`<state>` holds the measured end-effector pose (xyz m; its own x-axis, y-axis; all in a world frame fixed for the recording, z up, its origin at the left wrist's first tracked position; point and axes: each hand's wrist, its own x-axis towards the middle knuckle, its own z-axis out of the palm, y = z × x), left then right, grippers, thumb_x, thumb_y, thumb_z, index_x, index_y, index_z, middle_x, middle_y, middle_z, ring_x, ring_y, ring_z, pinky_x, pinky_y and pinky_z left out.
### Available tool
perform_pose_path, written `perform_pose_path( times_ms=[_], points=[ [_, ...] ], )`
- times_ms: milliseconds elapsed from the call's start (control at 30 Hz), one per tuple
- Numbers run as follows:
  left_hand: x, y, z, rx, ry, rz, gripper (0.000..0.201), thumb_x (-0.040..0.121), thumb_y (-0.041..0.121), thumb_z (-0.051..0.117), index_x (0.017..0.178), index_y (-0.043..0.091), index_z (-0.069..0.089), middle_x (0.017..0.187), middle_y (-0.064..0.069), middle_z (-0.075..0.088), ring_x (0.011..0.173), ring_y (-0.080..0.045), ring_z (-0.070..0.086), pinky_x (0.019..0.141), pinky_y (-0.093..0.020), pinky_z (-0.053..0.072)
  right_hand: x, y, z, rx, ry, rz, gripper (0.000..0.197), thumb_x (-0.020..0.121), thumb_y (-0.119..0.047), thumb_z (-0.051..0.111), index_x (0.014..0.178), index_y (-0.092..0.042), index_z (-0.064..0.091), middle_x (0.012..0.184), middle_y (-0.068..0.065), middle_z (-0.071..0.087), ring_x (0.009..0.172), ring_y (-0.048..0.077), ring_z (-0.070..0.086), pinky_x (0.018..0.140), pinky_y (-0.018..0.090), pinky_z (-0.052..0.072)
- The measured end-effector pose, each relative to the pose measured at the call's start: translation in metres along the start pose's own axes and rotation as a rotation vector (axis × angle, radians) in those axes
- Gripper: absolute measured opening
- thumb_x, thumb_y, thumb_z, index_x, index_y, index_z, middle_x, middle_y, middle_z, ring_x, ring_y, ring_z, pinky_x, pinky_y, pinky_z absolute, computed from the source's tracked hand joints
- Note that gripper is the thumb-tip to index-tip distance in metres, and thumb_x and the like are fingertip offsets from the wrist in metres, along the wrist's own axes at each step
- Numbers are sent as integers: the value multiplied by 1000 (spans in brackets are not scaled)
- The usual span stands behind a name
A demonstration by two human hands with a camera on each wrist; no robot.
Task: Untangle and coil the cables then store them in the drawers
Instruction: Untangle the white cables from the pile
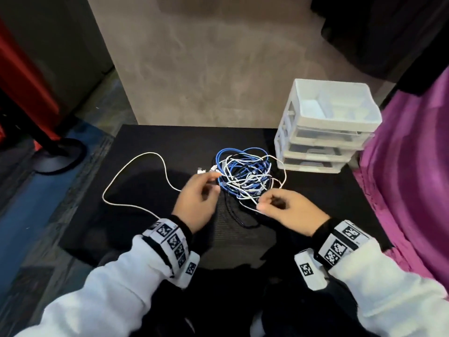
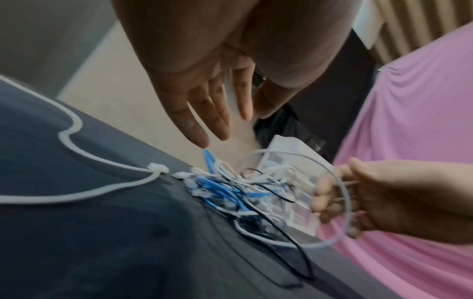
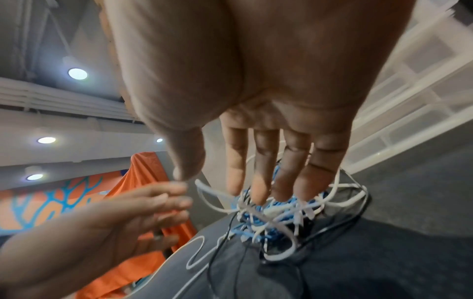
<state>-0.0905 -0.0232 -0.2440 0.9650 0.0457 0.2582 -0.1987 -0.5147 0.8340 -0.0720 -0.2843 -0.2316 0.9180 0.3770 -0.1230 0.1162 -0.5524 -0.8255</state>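
Observation:
A tangle of blue, white and black cables point(image 1: 245, 175) lies on the black table point(image 1: 150, 139), in front of a white drawer unit point(image 1: 323, 139). One white cable point(image 1: 136, 177) loops out loose to the left. My left hand point(image 1: 213, 183) hovers at the tangle's left edge. Its fingers point(image 2: 220, 125) are straight and hold nothing. My right hand point(image 1: 263, 206) is at the tangle's near right side and pinches a thin white cable point(image 2: 340, 182), lifting a loop of it. The tangle point(image 3: 271, 214) sits under the right hand's fingers point(image 3: 261, 182).
A pink cloth point(image 1: 413, 171) covers something along the right edge of the table. A black round stand base point(image 1: 58, 156) is on the floor to the left. A beige wall point(image 1: 218, 69) rises behind the table. A black cable point(image 1: 240, 220) trails towards me.

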Motion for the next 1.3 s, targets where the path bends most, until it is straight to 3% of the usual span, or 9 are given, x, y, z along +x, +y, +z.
perform_pose_path(
  times_ms=[167, 367, 533, 667, 767, 967, 1067, 1167, 1300],
  points=[
    [2, 16, 33, 224, -204, 234, 29, 93, 27, 67, 117, 40, 73, 141, 10, 60, 129, -10, 50, 119, -31, 32, -5, -7, 14, -70, 2, -81, 19, 95, -32, 70, 78, -26, 68, 79, -10, 69, 80, 11, 64, 92, 41, 51],
    [17, 28, 13, -43, -257, 73, 9, 97, 26, 68, 97, 25, 77, 95, 15, 76, 94, -4, 69, 96, -34, 52, -11, -50, -17, 116, 148, -209, 16, 100, -27, 64, 87, -20, 71, 80, 6, 70, 76, 23, 66, 87, 49, 53],
    [35, 14, -8, 124, -164, 101, 9, 97, 24, 67, 93, 27, 75, 93, 14, 73, 88, -1, 66, 91, -35, 53, -15, -63, -40, 101, 200, -259, 12, 99, -27, 67, 91, -23, 75, 83, -3, 72, 75, 10, 60, 81, 33, 50],
    [51, 47, -15, -293, 35, -38, 17, 99, 17, 64, 93, 29, 74, 90, 2, 77, 90, -14, 74, 83, -34, 56, -11, -41, -31, -57, 113, -169, 18, 102, -33, 61, 89, -24, 69, 75, -2, 67, 72, 10, 59, 80, 35, 49],
    [54, 80, -14, -427, 134, 87, 15, 100, 12, 62, 99, 22, 73, 93, -6, 77, 94, -18, 74, 88, -32, 59, -7, -19, -19, -99, 74, -58, 19, 103, -35, 58, 88, -26, 68, 79, -7, 72, 78, 9, 64, 86, 36, 51],
    [46, 78, -2, -296, -50, 48, 10, 97, 22, 67, 94, 28, 74, 88, -1, 78, 89, -19, 76, 90, -48, 60, -1, -49, -19, 56, 241, -127, 4, 96, -30, 70, 97, -29, 66, 90, -7, 70, 86, 16, 66, 87, 34, 51],
    [40, 84, 1, -263, -102, 118, 10, 98, 18, 66, 99, 23, 76, 86, 3, 76, 80, -15, 73, 80, -35, 60, 3, -81, -27, 104, 223, -237, 9, 95, -30, 71, 102, -27, 67, 89, 4, 69, 86, 27, 66, 86, 41, 55],
    [38, 86, 7, -301, -130, 144, 13, 98, 12, 66, 100, 21, 75, 85, -6, 74, 79, -29, 70, 78, -35, 60, 5, -102, -36, 101, 248, -253, 13, 98, -25, 66, 88, -17, 67, 73, 9, 68, 71, 30, 67, 76, 52, 58],
    [39, 60, 20, -243, -158, 93, 7, 98, 13, 67, 99, 14, 74, 90, -9, 74, 81, -24, 73, 77, -26, 57, 2, -121, -50, 151, 337, -337, 14, 100, -13, 64, 87, -8, 67, 67, 10, 61, 62, 17, 58, 67, 41, 56]
  ],
)
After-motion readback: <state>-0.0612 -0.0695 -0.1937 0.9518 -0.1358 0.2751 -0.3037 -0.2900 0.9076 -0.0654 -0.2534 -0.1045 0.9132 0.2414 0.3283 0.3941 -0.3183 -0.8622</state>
